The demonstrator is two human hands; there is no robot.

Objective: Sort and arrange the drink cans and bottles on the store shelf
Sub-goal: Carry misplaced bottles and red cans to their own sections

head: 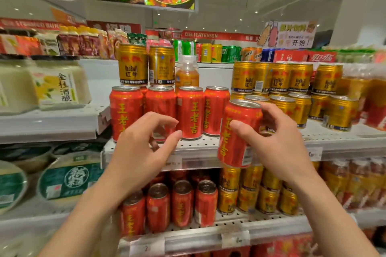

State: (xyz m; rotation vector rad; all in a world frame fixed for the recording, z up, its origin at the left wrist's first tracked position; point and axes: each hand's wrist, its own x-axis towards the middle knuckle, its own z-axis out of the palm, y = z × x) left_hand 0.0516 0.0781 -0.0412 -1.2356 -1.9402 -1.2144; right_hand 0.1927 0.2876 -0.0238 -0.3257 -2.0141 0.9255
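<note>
Red can [238, 133] sits in the right hand [277, 142], held in front of the shelf lip [200, 152] rather than on it, at about 3 o'clock from the row of red cans [169, 110] standing on the middle shelf. The thumb crosses its front and the fingers wrap round its far side, so the grip is firm. Its long axis is near upright, the top leaning slightly toward 1 o'clock.

The left hand [144, 142] holds nothing; thumb and fingers are loosely curved and apart, hovering just in front of the second and third cans of the row, perhaps touching them, though that cannot be told.

The relation that matters: the bare patch of shelf lies at 11 o'clock from the held can, between the rightmost red can of the row and the gold cans [292, 89] stacked at 2 o'clock. The right hand is the nearer one, and the can would likely go back and left into that gap, upright.

Two gold cans [146, 64] and a small bottle [187, 73] stand on or behind the red row at 12 o'clock; the bottle's base is hidden. The held can covers part of the gap, so its width is hard to judge. The right edge of the frame is blurred, and the lower shelf [229, 223] is partly hidden by the forearms.
</note>
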